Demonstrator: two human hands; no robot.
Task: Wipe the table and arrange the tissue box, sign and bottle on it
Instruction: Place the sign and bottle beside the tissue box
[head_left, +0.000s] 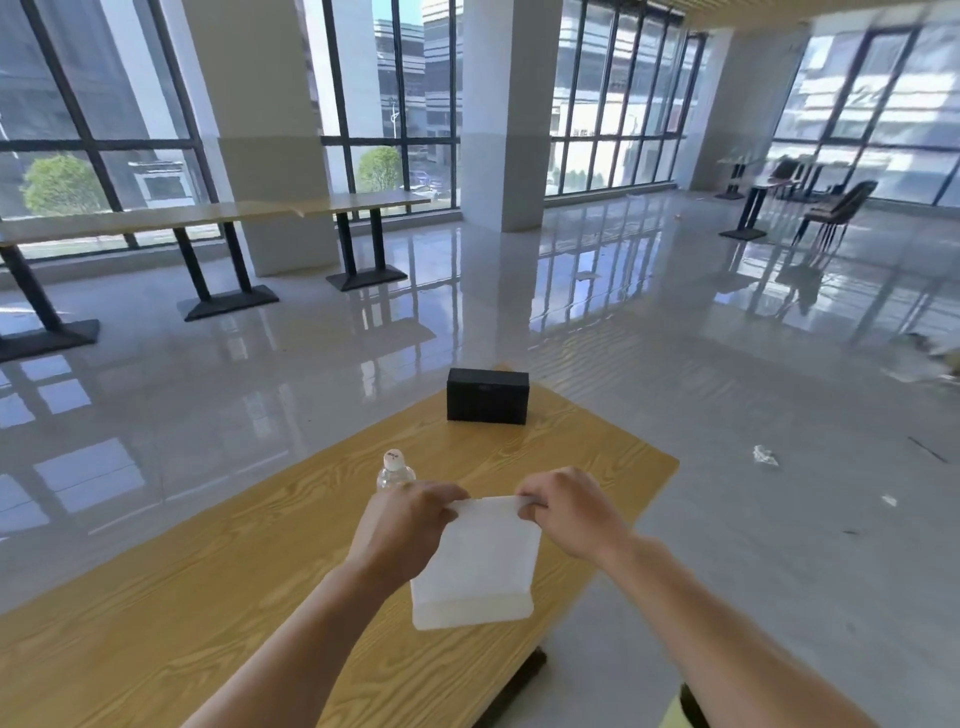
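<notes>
- Sunlit windows and a glossy floor (623, 364) are framing a wooden table (208, 597), which is stretching away from the person.
- Both hands are hovering over the near right part of the table, sharing one white sheet (480, 561).
- Left hand (410, 525) is pinching the sheet's upper left corner, with its fingers curled over the top edge.
- Right hand (571, 512) is pinching the upper right corner in the same way, so neither hand is spread or free.
- Between the hands the top edge is running left to right, and the sheet is hanging down from it toward the person.
- Its lower edge is looking folded or thickened and is lying low over the wood. I cannot tell whether it is touching, or whether this is the sign or a wipe.
- Just beyond the left knuckles, the bottle (395, 470) is standing upright and partly hidden by them, so the left hand is the nearer one.
- Straight ahead at the far end, the box (487, 396) is sitting well apart from both hands, with its long side lying across the table.
- Judging from this, the coming move is probably turning on bringing the sheet down onto the wood while keeping it short of the bottle.
</notes>
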